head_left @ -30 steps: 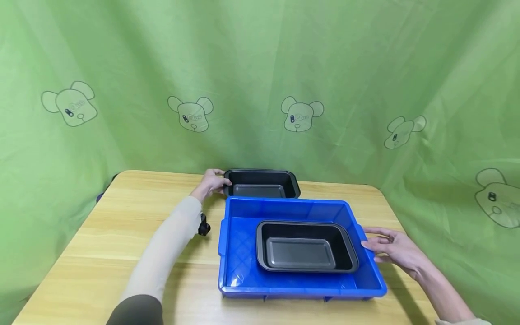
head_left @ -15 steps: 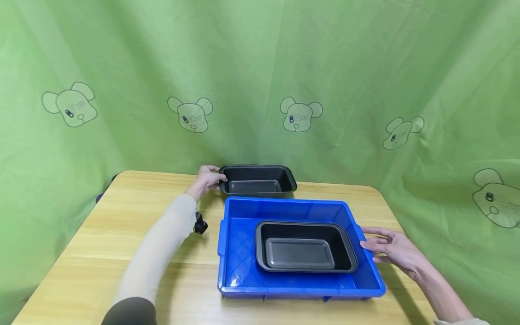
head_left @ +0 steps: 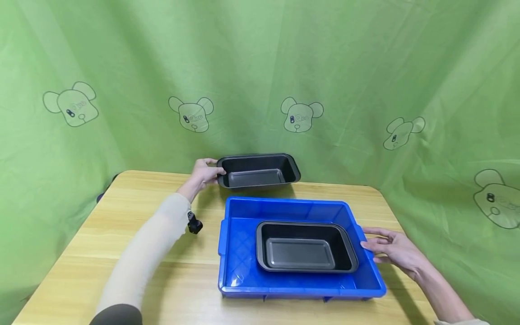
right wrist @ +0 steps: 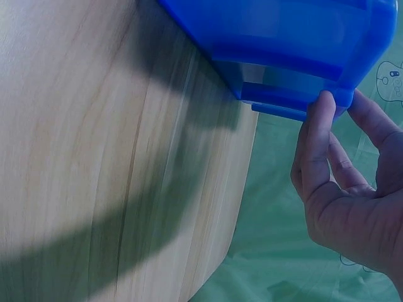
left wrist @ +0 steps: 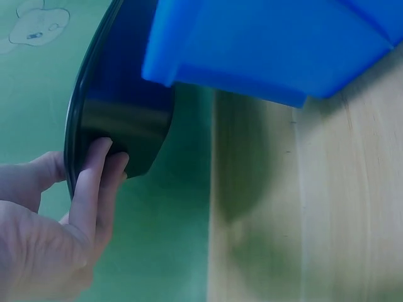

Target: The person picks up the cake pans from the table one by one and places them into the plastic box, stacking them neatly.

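Note:
At the back of the table, my left hand (head_left: 201,174) grips the left end of a dark loaf pan (head_left: 260,178). Its thumb lies inside the rim. In the left wrist view, fingers (left wrist: 93,182) press against the outer end wall, and the pan stands clear of the table. A second loaf pan (head_left: 300,253) sits upright inside a shallow blue plastic bin (head_left: 239,271). My right hand (head_left: 396,250) holds that bin by its right rim. From the right wrist view, fingertips (right wrist: 324,104) meet the rim's outer lip while the thumb lies on the other side.
Everything stands on a light wooden table (head_left: 101,234). A green curtain (head_left: 243,54) with printed mouse heads hangs close behind its back edge and along both sides. A small black device (head_left: 194,223) is strapped at the left wrist.
The left hand has raised the loaf pan and moved it back, away from the bin, with its right end now slightly higher. The right hand, the bin and the second pan have stayed put.

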The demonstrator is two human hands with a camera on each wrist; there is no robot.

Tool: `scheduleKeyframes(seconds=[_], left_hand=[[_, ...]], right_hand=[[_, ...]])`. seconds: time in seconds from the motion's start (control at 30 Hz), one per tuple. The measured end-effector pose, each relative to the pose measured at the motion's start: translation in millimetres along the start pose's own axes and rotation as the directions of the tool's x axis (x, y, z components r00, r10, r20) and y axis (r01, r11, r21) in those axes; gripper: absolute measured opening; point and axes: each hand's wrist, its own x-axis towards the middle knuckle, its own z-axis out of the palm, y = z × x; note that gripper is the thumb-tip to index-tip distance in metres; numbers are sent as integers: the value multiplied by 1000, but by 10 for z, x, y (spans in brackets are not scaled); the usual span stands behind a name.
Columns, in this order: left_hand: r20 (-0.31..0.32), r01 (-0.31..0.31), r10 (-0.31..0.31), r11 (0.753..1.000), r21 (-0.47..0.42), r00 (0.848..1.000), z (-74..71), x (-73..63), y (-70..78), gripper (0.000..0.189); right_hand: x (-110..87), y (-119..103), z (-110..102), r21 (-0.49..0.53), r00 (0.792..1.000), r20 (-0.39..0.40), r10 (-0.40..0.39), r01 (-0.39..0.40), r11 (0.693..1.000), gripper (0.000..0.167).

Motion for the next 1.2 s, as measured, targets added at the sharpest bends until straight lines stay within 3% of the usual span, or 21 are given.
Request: scheduleKeyframes(seconds=[0.37,0.7,0.97,1.2], left_hand=[[23,-22,22,1000,-10,1000,-42,-254,177,67],[47,-40,40,999,-5,998,34,-570,281,65],[72,-71,70,997,10,995,109,-789,283,64],[91,-96,94,995,18,991,168,-995,246,63]], right_hand=[[4,-4,-1,-7,1000,-3,1,-1,1000,69],[12,19,-7,-3,1000,2,4,-4,1000,69],[15,16,-12,10,1000,3,2,-2,1000,63],[13,22,-8,-9,1000,-2,11,-11,1000,67]])
